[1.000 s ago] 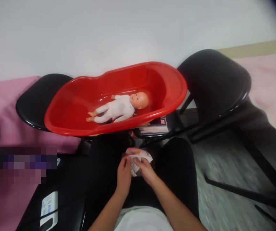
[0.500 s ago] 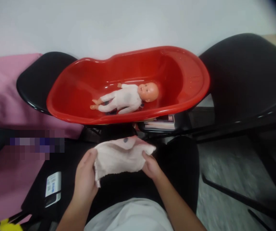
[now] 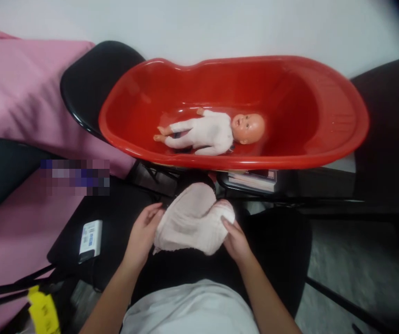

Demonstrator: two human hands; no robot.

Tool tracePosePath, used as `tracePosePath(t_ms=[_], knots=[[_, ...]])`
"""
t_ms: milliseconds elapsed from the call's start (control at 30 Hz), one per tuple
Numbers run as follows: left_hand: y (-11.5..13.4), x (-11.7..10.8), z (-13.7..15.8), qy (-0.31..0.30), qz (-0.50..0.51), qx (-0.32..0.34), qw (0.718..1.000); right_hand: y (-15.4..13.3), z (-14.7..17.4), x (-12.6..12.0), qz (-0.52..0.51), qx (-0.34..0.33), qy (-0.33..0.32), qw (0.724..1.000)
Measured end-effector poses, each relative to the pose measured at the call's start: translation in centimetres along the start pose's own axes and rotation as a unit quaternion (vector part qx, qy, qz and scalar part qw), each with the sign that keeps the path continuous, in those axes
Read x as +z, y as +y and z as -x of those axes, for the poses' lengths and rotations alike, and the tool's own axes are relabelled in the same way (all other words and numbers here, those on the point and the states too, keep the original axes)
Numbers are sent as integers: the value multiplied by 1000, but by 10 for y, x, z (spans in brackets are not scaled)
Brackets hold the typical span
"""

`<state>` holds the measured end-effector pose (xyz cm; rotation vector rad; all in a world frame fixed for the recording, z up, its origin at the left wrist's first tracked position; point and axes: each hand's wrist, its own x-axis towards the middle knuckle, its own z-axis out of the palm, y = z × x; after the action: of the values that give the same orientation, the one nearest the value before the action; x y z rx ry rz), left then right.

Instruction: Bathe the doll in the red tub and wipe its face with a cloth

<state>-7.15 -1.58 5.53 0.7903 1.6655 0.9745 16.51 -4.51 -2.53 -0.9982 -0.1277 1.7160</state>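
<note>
Head view: the left hand (image 3: 142, 234) and right hand (image 3: 236, 239) both pinch a soft pale pink cloth (image 3: 192, 222) over the lap, spreading it out. Next it likely needs lifting over the near rim of the shiny red plastic tub (image 3: 345, 153) just ahead, where the small baby doll in white (image 3: 213, 132) lies. There is open room between.

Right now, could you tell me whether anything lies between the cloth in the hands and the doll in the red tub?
Only the tub's near rim. The left hand and right hand hold the cloth below it; the doll lies uncovered inside.
</note>
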Motion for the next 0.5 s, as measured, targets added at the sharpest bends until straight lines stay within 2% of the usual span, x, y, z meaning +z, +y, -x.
tracePosePath(t_ms=[133,233,300,367,433,500], knots=[[23,15,-19,-95,-109,50,988,-15,10,10,11,-6,-16,1000],[36,18,-20,-117,-45,50,991,-29,20,20,46,1,-8,999],[37,16,-18,-92,49,55,993,-37,22,27,69,-18,-3,997],[31,11,-20,-46,98,71,992,-43,16,33,109,-34,0,993],[19,4,-27,-5,54,79,995,-50,5,35,188,-36,10,982],[5,-4,-33,34,-47,96,994,-62,-2,37,292,-57,34,954]])
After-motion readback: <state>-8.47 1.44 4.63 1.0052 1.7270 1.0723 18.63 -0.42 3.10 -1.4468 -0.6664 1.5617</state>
